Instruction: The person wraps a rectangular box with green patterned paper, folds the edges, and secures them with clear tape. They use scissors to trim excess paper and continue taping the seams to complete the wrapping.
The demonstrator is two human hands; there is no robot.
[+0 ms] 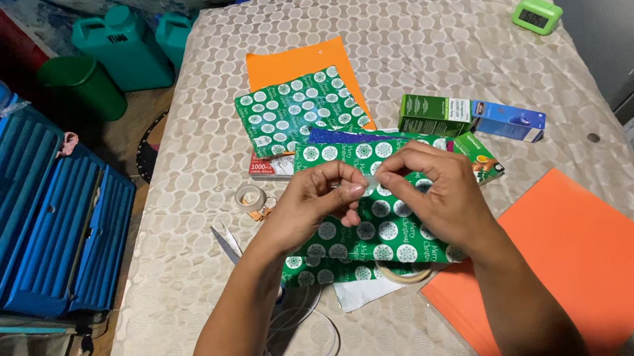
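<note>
The left hand (319,197) and right hand (432,188) meet fingertip to fingertip, pinching between them a small clear strip of tape (371,183), too small to tell its exact shape; its long axis seems to run left to right between the thumbs. It hangs just above a green wrapping sheet with white dots (362,235) on the counter (431,36), near a tape roll (251,197) and scissors (226,243)
</note>
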